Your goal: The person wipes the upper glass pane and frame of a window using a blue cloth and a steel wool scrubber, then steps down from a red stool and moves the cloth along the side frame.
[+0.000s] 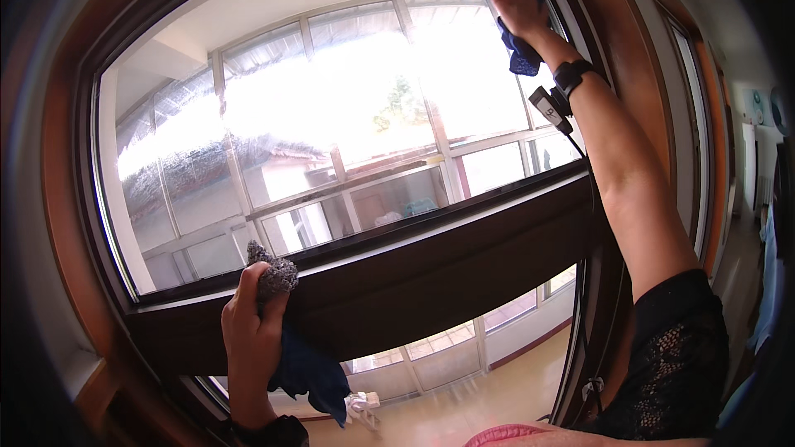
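My right hand (pixel 518 6) is raised to the upper right corner of a glass window pane (pixel 348 93), pressing a dark blue cloth (pixel 525 57) on it. The cloth hangs below the palm. Lower left, my left hand (pixel 254 316) grips a grey metal scouring pad (pixel 277 276) between thumb and fingers, in front of the dark crossbar (pixel 435 261). A second blue cloth (pixel 310 372) hangs down beside this hand, its upper part hidden behind the fingers. A small dark device with a cable (pixel 551 110) is at my right wrist.
Wooden window trim (pixel 643 74) surrounds the dark frame. Below the crossbar, a lower opening or pane shows a pale floor (pixel 459 413) and a small light-coloured object (pixel 362 403). Beyond the upper glass stand a framed glass enclosure and a roof. A room extends at the far right.
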A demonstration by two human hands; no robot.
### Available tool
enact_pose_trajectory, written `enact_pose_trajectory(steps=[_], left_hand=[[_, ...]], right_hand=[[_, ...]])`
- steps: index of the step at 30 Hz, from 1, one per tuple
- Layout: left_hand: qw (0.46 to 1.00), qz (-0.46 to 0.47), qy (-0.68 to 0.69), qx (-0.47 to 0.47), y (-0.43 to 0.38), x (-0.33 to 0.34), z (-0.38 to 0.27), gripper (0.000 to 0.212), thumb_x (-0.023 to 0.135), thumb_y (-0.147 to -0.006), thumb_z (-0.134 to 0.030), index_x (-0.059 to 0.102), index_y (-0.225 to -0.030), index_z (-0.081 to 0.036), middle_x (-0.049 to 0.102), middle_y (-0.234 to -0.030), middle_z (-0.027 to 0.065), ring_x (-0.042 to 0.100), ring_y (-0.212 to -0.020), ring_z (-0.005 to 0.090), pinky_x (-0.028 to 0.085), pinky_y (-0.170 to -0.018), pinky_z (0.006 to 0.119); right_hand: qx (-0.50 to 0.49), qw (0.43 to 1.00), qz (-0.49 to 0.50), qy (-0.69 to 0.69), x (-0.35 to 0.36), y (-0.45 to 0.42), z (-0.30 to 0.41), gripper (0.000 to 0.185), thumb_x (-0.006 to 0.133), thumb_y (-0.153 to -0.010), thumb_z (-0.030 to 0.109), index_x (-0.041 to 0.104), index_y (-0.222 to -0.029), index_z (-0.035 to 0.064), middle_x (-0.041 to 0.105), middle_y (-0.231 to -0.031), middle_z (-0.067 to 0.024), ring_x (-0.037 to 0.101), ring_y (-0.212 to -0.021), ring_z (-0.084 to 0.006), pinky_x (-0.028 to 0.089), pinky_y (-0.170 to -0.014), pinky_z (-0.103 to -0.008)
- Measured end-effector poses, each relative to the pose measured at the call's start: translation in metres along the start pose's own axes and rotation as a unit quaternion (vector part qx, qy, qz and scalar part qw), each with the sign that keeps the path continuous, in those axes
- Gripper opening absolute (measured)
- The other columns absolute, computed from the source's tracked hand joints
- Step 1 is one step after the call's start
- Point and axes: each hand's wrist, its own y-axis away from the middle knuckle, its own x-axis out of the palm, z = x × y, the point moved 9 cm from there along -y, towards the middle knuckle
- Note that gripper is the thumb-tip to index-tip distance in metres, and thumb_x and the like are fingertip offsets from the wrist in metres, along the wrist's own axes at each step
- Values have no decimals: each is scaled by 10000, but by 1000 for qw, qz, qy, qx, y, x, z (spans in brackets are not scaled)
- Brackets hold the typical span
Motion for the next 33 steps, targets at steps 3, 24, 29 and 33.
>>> enact_pose_trajectory(steps=[3, 24, 29, 33], left_hand=[[1000, -10, 19, 10, 1, 2, 0, 252, 600, -829, -75, 496, -1059, -69, 632, -840, 162, 633, -751, 274, 472, -680, 344], [1000, 3, 4, 1, 1, 3, 5, 262, 615, -825, -69, 500, -1060, -83, 640, -827, 127, 649, -763, 245, 484, -684, 325], [1000, 2, 10, -4, 0, 6, 17, 283, 614, -822, -58, 490, -1072, -104, 634, -819, 112, 648, -779, 240, 489, -674, 345], [1000, -15, 18, 1, 4, -8, 19, 275, 582, -835, -49, 487, -1087, -104, 615, -793, 101, 621, -748, 196, 462, -652, 316]], right_hand=[[81, 930, -219, -283, -22, 0, 4, 363, 497, -870, 379, 587, -998, 51, 610, -877, -124, 604, -851, -274, 475, -786, -438], [119, 965, -174, -155, -30, 30, -23, 198, 464, -888, 157, 521, -1049, 57, 552, -979, -167, 518, -904, -311, 463, -735, -420], [-180, 883, -335, -276, -120, 44, 163, 190, 506, -895, 195, 596, -1030, 97, 541, -1155, -103, 485, -1109, -273, 433, -929, -391], [-385, 789, -135, -460, -184, 104, 233, 284, 607, -846, 179, 578, -1128, 190, 497, -1261, -27, 406, -1252, -230, 373, -1034, -366]])
